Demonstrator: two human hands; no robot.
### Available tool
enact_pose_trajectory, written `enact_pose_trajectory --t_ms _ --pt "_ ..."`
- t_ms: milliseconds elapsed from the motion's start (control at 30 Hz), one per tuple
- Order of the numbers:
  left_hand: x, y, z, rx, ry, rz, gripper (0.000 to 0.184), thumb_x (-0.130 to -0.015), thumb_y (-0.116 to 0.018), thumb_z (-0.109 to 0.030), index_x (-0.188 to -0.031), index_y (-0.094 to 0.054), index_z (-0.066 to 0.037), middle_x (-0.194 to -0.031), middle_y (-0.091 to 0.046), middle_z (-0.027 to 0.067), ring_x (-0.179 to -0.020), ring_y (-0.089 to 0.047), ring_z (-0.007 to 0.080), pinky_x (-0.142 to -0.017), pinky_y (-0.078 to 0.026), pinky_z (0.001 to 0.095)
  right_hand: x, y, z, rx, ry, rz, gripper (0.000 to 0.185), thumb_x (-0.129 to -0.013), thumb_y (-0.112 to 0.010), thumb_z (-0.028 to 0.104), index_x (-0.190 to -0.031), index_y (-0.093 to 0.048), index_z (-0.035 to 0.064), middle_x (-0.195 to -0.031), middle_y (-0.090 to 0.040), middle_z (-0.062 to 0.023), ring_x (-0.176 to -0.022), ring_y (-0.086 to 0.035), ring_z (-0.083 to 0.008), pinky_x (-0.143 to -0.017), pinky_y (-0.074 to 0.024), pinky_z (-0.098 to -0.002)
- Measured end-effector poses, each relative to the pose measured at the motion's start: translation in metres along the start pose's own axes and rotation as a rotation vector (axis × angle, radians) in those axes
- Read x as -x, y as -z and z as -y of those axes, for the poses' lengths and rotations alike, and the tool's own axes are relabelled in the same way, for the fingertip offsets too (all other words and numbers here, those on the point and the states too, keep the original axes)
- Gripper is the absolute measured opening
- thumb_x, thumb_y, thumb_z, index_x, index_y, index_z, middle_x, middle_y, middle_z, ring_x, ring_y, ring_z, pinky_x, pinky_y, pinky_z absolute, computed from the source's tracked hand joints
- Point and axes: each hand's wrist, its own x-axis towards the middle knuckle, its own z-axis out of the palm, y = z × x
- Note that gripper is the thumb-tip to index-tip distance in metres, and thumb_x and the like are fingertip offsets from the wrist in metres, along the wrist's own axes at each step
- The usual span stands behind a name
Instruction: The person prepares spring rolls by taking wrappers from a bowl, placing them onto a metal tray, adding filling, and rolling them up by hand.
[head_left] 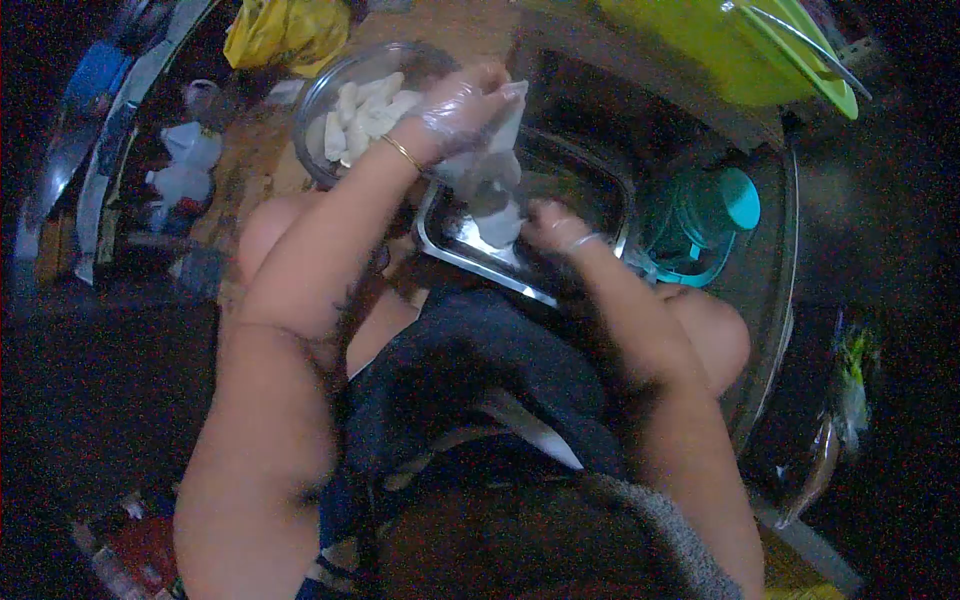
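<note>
My left hand (465, 108), in a thin clear plastic glove, pinches the top of a translucent plastic bag (492, 175). The bag hangs down with something white at its lower end, over a shiny metal tray (490, 276). My right hand (560, 228) is beside the bag's bottom, above the tray, with its fingers curled; dim light hides what is in them. Left of the tray stands a round clear bowl (312, 108) holding several pale, elongated pieces (370, 115), their kind unclear. My left forearm passes over the bowl's near side.
A turquoise container (738, 200) stands right of the tray. At the upper right is a large lime-green tub (720, 50), and a yellow plastic bag (288, 32) lies at the upper left. Whitish packages (185, 170) sit at left. Green-leaved vegetables (853, 380) lie far right.
</note>
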Motion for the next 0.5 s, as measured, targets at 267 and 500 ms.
enact_pose_trajectory --t_ms 267,500 --pt "0.017 -0.040 -0.007 0.026 0.045 0.122 0.027 -0.090 -0.055 -0.031 -0.097 -0.058 -0.004 -0.087 -0.062 0.0088 -0.077 -0.057 0.0187 -0.073 -0.047 0.0336 0.035 0.126 -0.108 0.021 -0.127 -0.145 0.033 -0.073 -0.059 0.020 -0.103 -0.064 0.0049 -0.099 -0.064 -0.0177 -0.084 -0.060 -0.0289 -0.077 -0.0476 -0.0381" --pt "0.031 -0.051 0.094 -1.025 -0.191 0.286 0.032 -0.089 -0.052 -0.032 -0.092 -0.063 -0.002 -0.084 -0.063 0.0188 -0.082 -0.063 0.0327 -0.073 -0.050 0.0409 0.069 0.166 -0.110 0.675 -0.193 -0.010 0.029 -0.077 -0.055 0.026 -0.092 -0.066 0.0051 -0.091 -0.065 -0.0152 -0.078 -0.062 -0.0280 -0.069 -0.0486 -0.0361"
